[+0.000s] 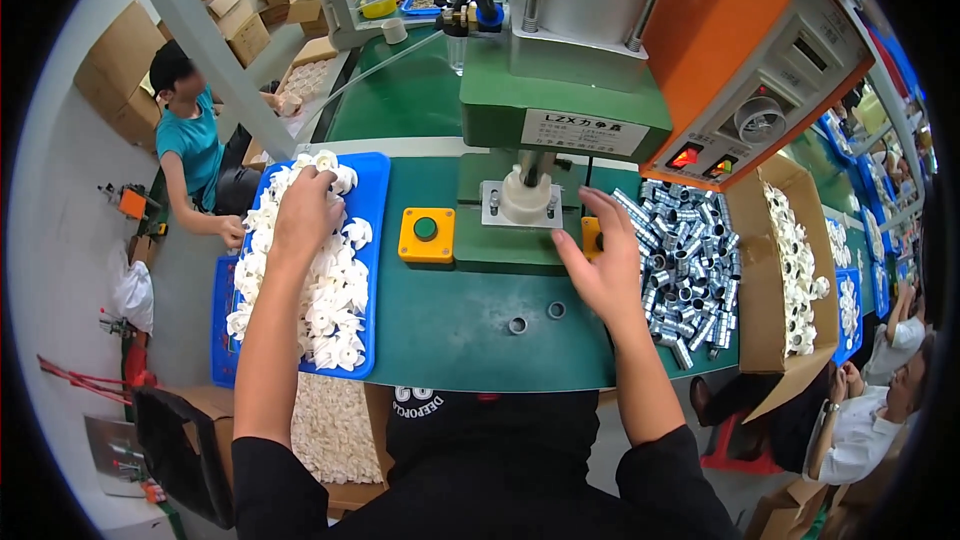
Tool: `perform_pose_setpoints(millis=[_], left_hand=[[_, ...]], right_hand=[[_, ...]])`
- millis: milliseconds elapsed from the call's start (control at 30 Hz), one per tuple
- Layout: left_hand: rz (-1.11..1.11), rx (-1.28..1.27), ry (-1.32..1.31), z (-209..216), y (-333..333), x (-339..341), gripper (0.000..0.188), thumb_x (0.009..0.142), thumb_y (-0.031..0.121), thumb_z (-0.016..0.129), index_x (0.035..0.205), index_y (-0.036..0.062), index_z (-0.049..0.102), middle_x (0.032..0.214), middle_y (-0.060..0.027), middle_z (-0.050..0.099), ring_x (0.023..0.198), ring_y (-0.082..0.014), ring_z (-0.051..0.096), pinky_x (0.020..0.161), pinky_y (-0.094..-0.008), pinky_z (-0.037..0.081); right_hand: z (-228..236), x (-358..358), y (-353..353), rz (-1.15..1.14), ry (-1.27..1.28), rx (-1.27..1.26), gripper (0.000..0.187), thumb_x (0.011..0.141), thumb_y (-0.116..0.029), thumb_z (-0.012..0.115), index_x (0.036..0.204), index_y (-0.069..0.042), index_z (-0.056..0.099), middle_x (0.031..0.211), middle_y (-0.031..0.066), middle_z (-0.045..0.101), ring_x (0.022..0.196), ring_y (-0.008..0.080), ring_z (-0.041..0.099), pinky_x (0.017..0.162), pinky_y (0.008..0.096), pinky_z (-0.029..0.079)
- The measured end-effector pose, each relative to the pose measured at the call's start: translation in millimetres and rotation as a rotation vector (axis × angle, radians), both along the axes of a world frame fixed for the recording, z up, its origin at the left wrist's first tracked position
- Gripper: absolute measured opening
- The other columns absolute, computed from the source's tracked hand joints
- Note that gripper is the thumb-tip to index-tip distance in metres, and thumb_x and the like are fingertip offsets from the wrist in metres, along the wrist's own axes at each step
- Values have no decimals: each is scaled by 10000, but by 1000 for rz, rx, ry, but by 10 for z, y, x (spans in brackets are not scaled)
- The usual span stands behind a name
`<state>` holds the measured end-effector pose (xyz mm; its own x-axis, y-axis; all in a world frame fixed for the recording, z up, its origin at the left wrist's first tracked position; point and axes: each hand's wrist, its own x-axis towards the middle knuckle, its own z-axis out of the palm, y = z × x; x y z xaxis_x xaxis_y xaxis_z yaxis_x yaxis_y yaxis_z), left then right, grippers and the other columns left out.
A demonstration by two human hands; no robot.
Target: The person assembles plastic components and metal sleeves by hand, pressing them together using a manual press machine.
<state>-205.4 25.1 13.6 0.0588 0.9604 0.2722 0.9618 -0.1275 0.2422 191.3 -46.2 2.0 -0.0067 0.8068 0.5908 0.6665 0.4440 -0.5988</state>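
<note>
My left hand (306, 218) reaches over the blue tray (378, 202), its fingers bent down among the white plastic parts (335, 305) heaped there. Its fingertips are partly hidden, so what they pinch cannot be made out. My right hand (612, 265) is open, thumb and fingers spread, beside the right yellow button box (591, 236), which it partly covers. Between my hands stands a green press (565, 110). A white plastic piece (525, 200) sits upright on its metal plate (492, 208), directly under the ram.
A yellow box with a green button (425, 230) stands left of the press. Two short metal rings (517, 325) lie on the green table (450, 340). Metal tubes (690, 265) are piled at right, beside a cardboard box (755, 290) of white parts. A person (195, 145) sits at far left.
</note>
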Motion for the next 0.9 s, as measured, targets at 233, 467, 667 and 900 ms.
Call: perform_pose_setpoints(millis=[233,467,667,900], left_hand=[[-205,249,-191,157,-248,381,288,847,34,810,1109,-33,710,1137,-146,686,970,-264,718,859,-338,600],[-463,469,-670,46,-338,1452,282,777,36,863,1014,4,714,1091,-148,707,948,-307,722,812,-373,594],[-596,421,-635,16,-224,2003,268,824,67,822,1061,24,706,1148,-144,676,918,-333,718,774,-396,605],[-566,394,-528,99,-261,2055,259,835,57,801,1082,47,722,1151,-133,676,939,-353,719,790,-400,611]], right_hand=[[398,-498,418,208,510,-253,544,830,-160,822,1301,35,633,1197,158,713,1117,261,681,1006,369,511],[312,-195,288,-83,138,45,364,791,-150,858,1096,0,728,1014,111,728,916,241,707,860,366,558],[550,1456,-258,-559,110,256,364,876,-126,834,1198,-3,718,1080,118,739,982,202,706,863,328,555],[422,3383,-904,-1109,-290,-16,515,918,-329,797,1245,54,689,1205,215,715,1091,373,685,984,420,520]])
